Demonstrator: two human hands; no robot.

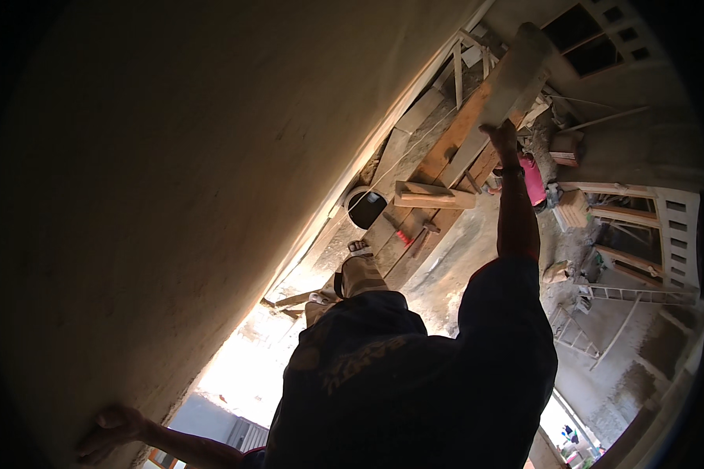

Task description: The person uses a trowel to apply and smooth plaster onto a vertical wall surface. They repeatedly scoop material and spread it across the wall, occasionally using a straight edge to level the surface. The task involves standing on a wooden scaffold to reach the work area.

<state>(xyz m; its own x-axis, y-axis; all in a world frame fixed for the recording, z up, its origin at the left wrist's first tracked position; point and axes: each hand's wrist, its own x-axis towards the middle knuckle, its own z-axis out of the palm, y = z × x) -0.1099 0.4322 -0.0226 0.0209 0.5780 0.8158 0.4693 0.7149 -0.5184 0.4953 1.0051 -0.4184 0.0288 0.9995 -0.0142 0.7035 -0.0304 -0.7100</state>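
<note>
Standing on far planks (414, 168), the person is gripping a long straightedge board (497, 90) in the right hand (501, 134), left hand (113, 428) spread flat on the largely smoothed plaster wall (172, 195).

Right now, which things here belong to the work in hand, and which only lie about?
In hand:
right hand gripping the long straightedge board
left hand pressed on the plastered wall
scaffold planks underfoot

Lying about:
black bucket
wooden block
hammer
ladder below
</note>
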